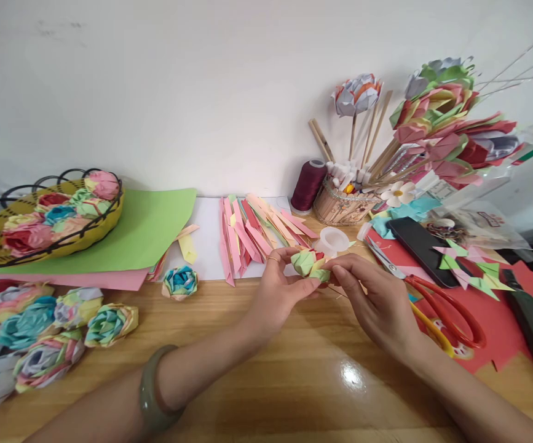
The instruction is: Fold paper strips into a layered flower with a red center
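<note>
A small folded paper flower (310,264), light green, yellow and red, is held up above the front of the wooden table. My left hand (282,292) grips it from the left, thumb below and fingers behind. The fingertips of my right hand (363,292) are pinched together at the flower's right edge. Just behind the hands sits a small clear round container (333,240). Folded paper strips (252,234) in pink, red, yellow and green lie on a white sheet (206,221) behind my left hand.
Finished paper flowers (49,363) cover the left side, below a yellow basket (104,224) of more flowers. A blue paper flower (180,282) sits alone. Scissors (455,307), a black phone (425,249) and red paper lie right. Behind stand a maroon thread spool (308,184) and a stick holder (344,206).
</note>
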Available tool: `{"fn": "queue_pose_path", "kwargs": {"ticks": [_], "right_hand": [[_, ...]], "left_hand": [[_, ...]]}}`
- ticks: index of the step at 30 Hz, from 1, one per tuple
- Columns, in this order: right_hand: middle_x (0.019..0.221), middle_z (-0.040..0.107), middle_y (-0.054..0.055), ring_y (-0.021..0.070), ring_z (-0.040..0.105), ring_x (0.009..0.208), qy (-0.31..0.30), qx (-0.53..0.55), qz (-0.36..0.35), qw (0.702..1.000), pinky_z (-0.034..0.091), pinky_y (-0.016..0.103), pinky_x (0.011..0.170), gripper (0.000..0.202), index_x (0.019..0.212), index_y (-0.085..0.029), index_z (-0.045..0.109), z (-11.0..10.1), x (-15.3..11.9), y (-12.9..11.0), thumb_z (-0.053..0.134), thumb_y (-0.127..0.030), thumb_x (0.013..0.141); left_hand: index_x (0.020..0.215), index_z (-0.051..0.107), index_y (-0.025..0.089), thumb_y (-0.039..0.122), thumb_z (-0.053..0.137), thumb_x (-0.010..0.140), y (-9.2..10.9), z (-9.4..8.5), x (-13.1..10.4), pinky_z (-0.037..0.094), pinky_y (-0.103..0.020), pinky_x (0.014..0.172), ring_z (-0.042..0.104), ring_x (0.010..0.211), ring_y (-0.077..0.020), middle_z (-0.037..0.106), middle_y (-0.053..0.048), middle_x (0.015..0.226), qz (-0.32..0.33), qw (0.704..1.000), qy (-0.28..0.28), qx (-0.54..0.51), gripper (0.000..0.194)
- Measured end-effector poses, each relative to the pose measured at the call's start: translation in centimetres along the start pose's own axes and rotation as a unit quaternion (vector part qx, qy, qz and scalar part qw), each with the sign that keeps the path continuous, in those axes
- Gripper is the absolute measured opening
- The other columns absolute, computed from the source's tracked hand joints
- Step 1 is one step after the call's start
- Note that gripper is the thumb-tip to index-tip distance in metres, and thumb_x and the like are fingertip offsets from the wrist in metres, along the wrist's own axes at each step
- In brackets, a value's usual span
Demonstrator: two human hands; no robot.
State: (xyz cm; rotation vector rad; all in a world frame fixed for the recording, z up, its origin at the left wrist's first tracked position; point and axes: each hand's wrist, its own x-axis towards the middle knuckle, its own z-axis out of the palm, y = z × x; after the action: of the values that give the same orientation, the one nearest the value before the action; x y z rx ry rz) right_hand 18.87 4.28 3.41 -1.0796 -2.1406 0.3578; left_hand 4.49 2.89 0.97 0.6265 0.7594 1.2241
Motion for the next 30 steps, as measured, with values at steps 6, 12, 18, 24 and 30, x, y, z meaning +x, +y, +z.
{"fn": "queue_pose_path", "kwargs": {"ticks": [6,12,18,24,30], "right_hand": [[0.066,0.061,0.001,0.0107,0.056,0.057,0.006,-0.029,-0.020,0.999,0.046,0.023,0.054,0.008,0.079,-0.019,0.056,-0.3,0.2,-0.2,0.050,-0.013,0.079],[0.066,0.063,0.001,0.0103,0.057,0.057,-0.011,-0.014,-0.029,0.999,0.047,0.022,0.053,0.010,0.078,-0.018,0.056,-0.5,0.3,-0.3,0.050,-0.010,0.077],[0.068,0.063,0.002,0.0097,0.056,0.057,-0.027,-0.018,-0.049,0.998,0.046,0.021,0.052,0.010,0.076,-0.017,0.056,-0.7,0.2,0.0,0.049,-0.009,0.076],[0.070,0.062,0.002,0.0108,0.056,0.060,-0.088,0.046,0.004,0.995,0.047,0.022,0.055,0.010,0.076,-0.017,0.058,-1.1,0.4,-0.3,0.049,-0.012,0.076],[0.063,0.058,0.000,0.0101,0.051,0.057,-0.125,0.094,0.069,0.985,0.043,0.020,0.051,0.011,0.071,-0.017,0.056,-1.3,0.5,-0.1,0.048,-0.015,0.077]], "left_hand": [[0.096,0.041,0.021,0.007,0.063,0.068,-0.2,0.0,0.0,0.051,-0.025,0.069,0.060,0.077,-0.0086,0.053,0.001,0.099,0.012,1.000,-0.008,0.001,0.038],[0.097,0.041,0.021,0.007,0.063,0.066,-0.3,0.0,0.1,0.050,-0.025,0.071,0.059,0.079,-0.0088,0.052,0.001,0.101,0.025,0.999,-0.009,0.025,0.040],[0.098,0.042,0.022,0.008,0.063,0.066,-0.4,-0.2,0.1,0.047,-0.023,0.071,0.058,0.078,-0.0082,0.052,0.000,0.104,0.028,0.997,0.004,0.076,0.041],[0.098,0.043,0.022,0.005,0.059,0.064,-0.1,-0.2,0.0,0.046,-0.022,0.065,0.056,0.075,-0.0085,0.053,0.000,0.099,0.010,0.996,-0.007,0.085,0.042],[0.095,0.045,0.021,0.005,0.059,0.060,0.4,-0.1,-0.1,0.045,-0.022,0.062,0.054,0.074,-0.0088,0.051,0.000,0.099,0.000,0.995,0.001,0.104,0.041]]}}
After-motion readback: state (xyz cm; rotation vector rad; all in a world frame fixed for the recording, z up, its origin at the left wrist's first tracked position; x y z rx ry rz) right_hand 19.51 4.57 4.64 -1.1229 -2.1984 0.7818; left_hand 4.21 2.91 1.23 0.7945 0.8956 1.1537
